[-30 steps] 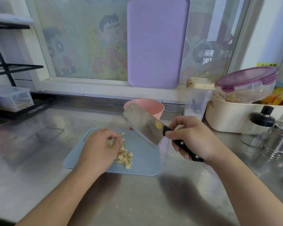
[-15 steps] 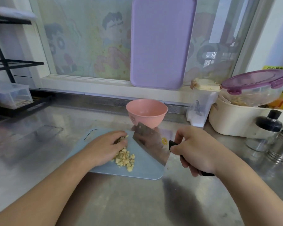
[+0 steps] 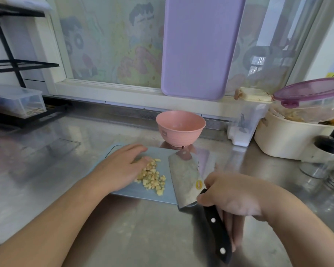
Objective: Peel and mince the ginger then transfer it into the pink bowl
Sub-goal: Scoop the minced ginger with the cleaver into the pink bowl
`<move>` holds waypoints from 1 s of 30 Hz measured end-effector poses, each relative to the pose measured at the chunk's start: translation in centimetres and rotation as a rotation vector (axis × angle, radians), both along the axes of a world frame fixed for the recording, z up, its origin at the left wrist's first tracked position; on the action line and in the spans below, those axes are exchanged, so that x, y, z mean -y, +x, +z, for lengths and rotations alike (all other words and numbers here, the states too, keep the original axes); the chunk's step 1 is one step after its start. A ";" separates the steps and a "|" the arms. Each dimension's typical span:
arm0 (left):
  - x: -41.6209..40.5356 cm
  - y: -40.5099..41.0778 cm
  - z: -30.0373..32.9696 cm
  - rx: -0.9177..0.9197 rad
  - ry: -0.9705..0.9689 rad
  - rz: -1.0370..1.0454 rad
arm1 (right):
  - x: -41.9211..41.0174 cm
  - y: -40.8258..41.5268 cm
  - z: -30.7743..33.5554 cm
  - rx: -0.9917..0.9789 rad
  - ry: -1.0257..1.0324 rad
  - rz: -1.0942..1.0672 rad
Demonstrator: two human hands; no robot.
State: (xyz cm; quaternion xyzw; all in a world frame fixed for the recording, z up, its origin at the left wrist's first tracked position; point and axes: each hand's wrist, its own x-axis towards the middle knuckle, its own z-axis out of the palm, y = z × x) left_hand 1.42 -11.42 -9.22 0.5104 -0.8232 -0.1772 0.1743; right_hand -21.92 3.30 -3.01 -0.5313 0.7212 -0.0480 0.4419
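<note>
Board (image 3: 168, 197) at frame centre on the counter (image 3: 66, 170); ginger (image 3: 151, 177) piled on the board, mid-frame; left hand (image 3: 121, 168) flat on the board, touching the pile's left edge; cleaver (image 3: 187, 180) on the board just right of the pile, handle running toward lower right, held by the right hand (image 3: 233, 195); bowl (image 3: 180, 128) on the counter just behind the board's far edge; spare board (image 3: 201, 45) upright against the window, top centre; rack (image 3: 14, 64) at upper left, box (image 3: 19, 102) on it; tub (image 3: 289, 137), jar (image 3: 247, 120) and bottle (image 3: 328, 151) at right.
</note>
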 end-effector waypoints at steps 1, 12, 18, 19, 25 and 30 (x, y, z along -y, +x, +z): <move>-0.2 0.3 -0.1 0.012 0.009 0.005 | 0.1 0.2 -0.2 0.007 0.021 0.024; -2.0 -0.7 -1.4 0.059 0.033 0.071 | 1.2 3.8 -2.3 0.250 -0.030 -0.027; -2.7 -1.9 -1.3 0.004 -0.001 0.080 | 1.3 5.3 -3.1 0.367 -0.107 -0.045; -2.8 -2.3 -1.3 -0.005 -0.002 0.076 | 1.3 5.5 -3.1 0.389 -0.116 -0.046; -3.1 -4.0 -1.4 -0.016 -0.021 0.044 | 1.5 5.6 -3.5 0.521 -0.142 -0.029; -2.6 -5.2 -1.5 -0.044 -0.015 0.057 | 1.4 5.2 -3.6 0.584 -0.142 -0.013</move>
